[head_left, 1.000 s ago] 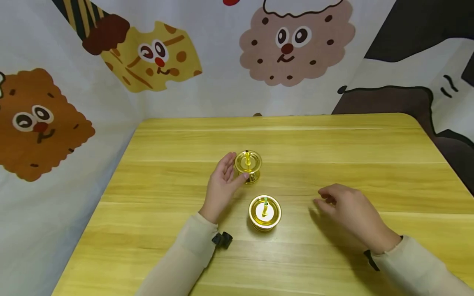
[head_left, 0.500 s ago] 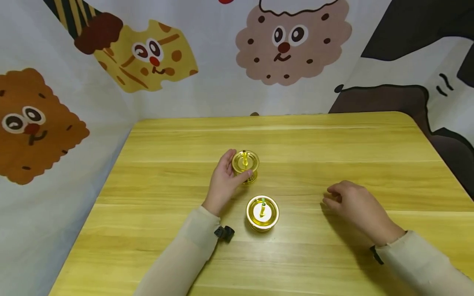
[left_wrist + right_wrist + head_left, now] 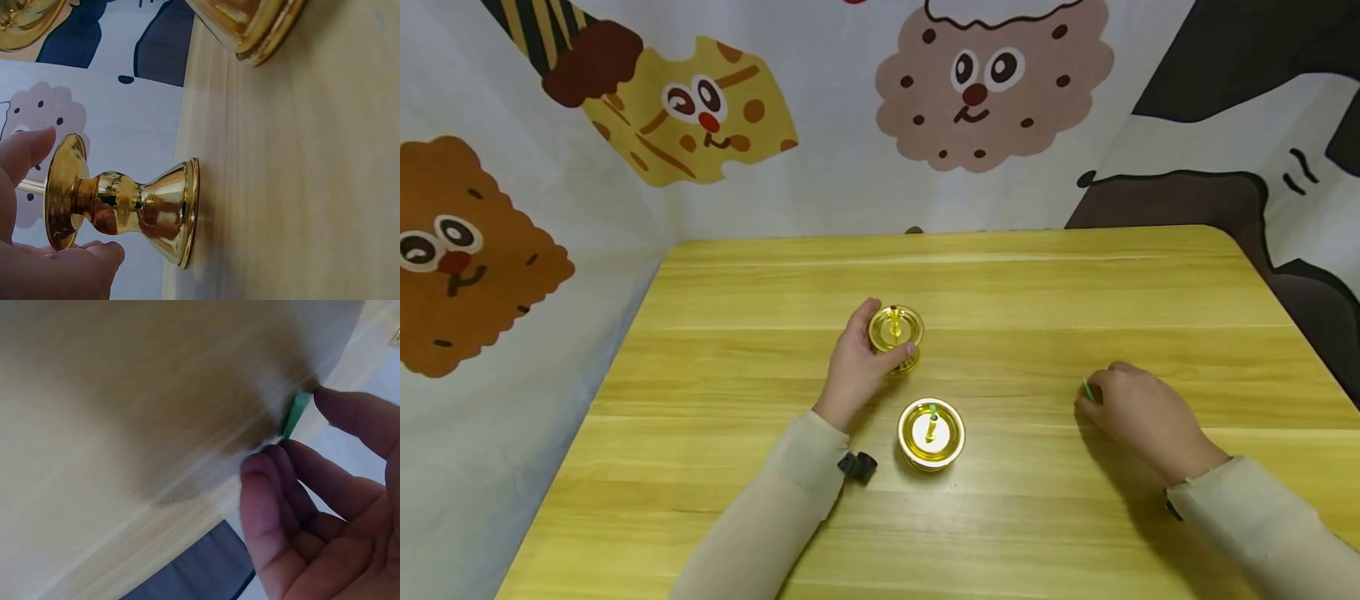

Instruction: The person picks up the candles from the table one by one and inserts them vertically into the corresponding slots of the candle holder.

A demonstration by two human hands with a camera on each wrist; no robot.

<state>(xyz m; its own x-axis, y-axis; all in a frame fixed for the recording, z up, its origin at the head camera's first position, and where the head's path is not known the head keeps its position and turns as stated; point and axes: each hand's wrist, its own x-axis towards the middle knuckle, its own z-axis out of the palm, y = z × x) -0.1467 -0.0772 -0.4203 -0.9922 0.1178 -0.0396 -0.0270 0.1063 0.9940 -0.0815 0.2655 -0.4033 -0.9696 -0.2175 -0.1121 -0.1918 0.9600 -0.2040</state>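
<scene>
Two golden candle holders stand on the wooden table [image 3: 1015, 283]. My left hand [image 3: 880, 333] grips the far holder [image 3: 897, 340] by its top dish, which carries a thin yellow candle. In the left wrist view this hand [image 3: 62, 200] has a finger above and a finger below the dish of that holder [image 3: 144, 212]. The near holder [image 3: 931, 435] stands free with a yellow, green-tipped candle in it; its base [image 3: 256, 28] shows at the top of the left wrist view. My right hand [image 3: 1090, 396] rests on the table at the right and pinches a small green stick [image 3: 1087, 389]. The right wrist view shows the stick [image 3: 295, 415] between thumb and fingertips [image 3: 262, 465].
A cloth backdrop [image 3: 820, 125] printed with cartoon biscuits closes off the back and left of the table. A dark area [image 3: 1322, 317] lies past the table's right edge. Black wrist mounts [image 3: 856, 467] sit on both sleeves.
My right hand slid to the right along the table and now pinches the green stick. My left hand closed more tightly round the far holder.
</scene>
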